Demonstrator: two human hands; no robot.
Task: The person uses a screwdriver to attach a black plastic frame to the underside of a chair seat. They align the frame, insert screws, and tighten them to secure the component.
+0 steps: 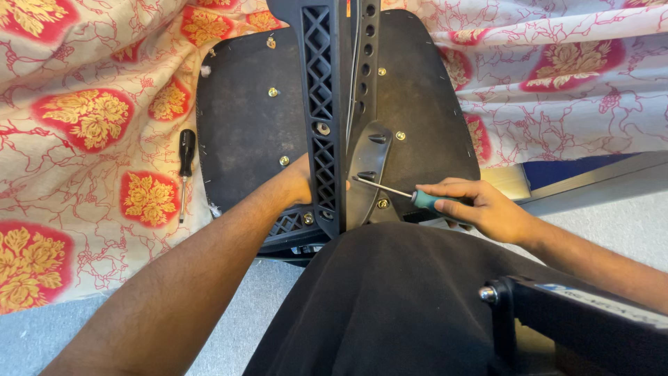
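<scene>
Holding a teal-handled screwdriver (417, 197) in a closed right hand (487, 209), tip beside the chair-base bracket (369, 163). Left hand (299, 182) braces the black spine (321, 118), grip hidden. Judgement: seat tip squarely first.

A bed covered by a cream sheet (90, 83) with red and gold flowers carries the dark underside of a chair seat (243, 125). A black-handled screwdriver (185, 167) lies on the sheet just left of it.
</scene>
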